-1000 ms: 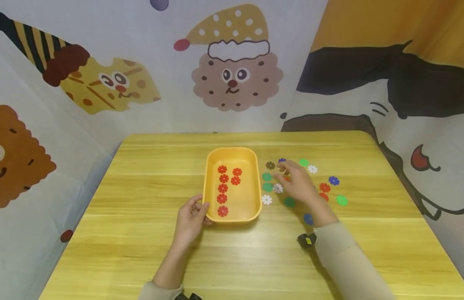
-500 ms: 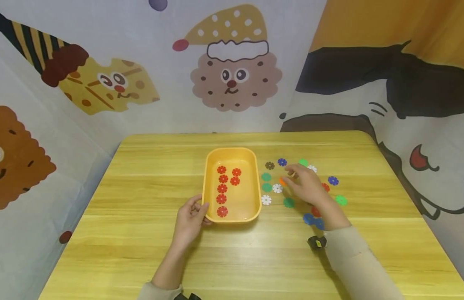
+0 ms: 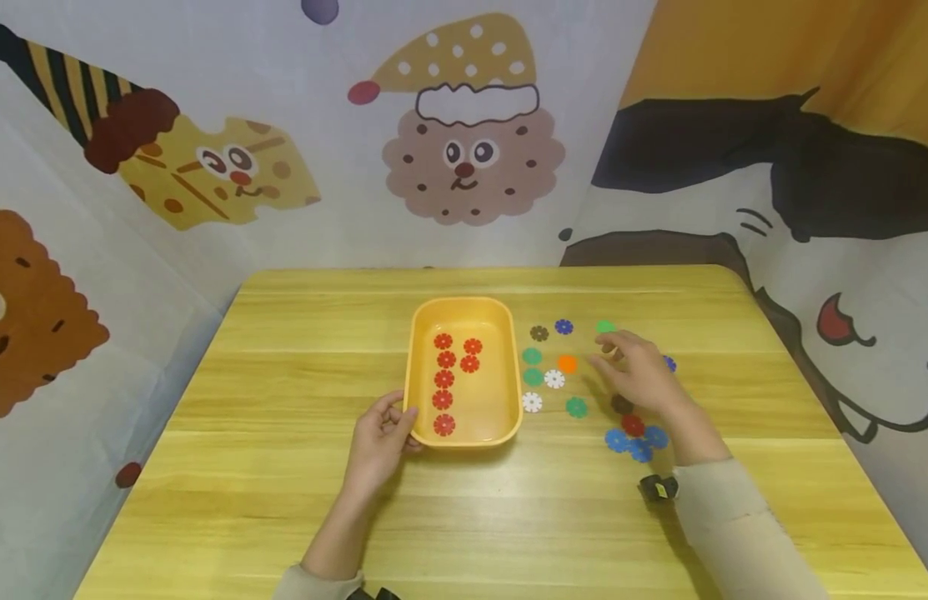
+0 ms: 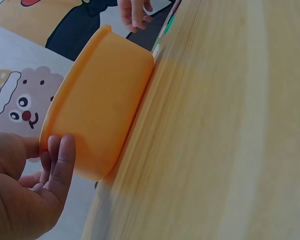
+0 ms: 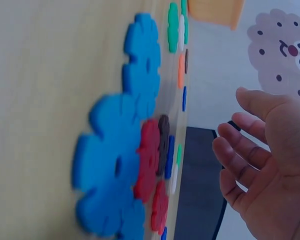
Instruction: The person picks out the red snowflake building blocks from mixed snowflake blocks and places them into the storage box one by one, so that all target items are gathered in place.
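In the head view my left hand [image 3: 375,442] pinches the near left corner of a yellow-orange plastic tray [image 3: 489,404]. The left wrist view has the thumb over its rim and fingers against the outer wall. Several red snowflake-shaped plastic discs [image 3: 443,379] lie inside, most in a column on the left. My right hand [image 3: 642,375] hovers above loose discs right of the tray, holding nothing, its fingers loosely bent. Beneath and beside it are an orange disc [image 3: 567,364], a red disc [image 3: 632,425] and blue discs [image 5: 112,160]. The hand hides some of them.
Green discs [image 3: 533,367], white discs [image 3: 554,379], a brown disc [image 3: 539,333] and a dark blue disc [image 3: 564,327] lie close to the tray's right side. The wooden table [image 3: 283,367] ends at a cartoon-printed cloth [image 3: 343,200] behind and at the sides.
My right hand has moved right, away from the tray, uncovering the orange disc and several blue discs. My left hand and the tray have stayed put; the red discs inside have not moved.
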`<state>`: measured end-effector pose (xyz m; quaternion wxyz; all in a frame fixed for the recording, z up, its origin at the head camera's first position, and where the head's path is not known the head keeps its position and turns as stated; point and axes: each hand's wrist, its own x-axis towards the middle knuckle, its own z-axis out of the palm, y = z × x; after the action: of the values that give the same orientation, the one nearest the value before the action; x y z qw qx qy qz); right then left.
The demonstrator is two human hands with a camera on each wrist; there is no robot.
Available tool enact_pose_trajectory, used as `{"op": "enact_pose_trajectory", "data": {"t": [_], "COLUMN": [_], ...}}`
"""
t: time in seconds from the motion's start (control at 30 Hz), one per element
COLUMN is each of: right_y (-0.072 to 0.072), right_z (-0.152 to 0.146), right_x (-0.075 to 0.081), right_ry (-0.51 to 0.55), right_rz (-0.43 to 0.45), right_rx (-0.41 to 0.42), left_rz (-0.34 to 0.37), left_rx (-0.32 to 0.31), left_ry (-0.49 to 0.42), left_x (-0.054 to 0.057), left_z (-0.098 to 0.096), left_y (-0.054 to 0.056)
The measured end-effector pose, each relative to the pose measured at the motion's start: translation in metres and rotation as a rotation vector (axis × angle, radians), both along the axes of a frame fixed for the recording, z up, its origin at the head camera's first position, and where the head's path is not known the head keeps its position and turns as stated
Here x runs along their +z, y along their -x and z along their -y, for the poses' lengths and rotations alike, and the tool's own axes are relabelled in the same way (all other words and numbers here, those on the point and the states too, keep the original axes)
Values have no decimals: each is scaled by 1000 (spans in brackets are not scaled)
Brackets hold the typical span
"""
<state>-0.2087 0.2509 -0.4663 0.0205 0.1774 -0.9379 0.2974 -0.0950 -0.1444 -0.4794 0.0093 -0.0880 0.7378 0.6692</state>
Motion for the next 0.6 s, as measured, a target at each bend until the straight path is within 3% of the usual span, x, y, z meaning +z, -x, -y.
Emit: {"op": "enact_pose_trajectory", "data": {"t": [0.6], "right_y": [-4], "right_z": [-40], "right_x": [1], "right_ry": [-81], "right_rz": [46], "right_rx": [-34], "left_rz": [6], "left_rx": [1], "left_ry": [27], "left_x": [2], "left_z": [-1], "left_y": [0]}}
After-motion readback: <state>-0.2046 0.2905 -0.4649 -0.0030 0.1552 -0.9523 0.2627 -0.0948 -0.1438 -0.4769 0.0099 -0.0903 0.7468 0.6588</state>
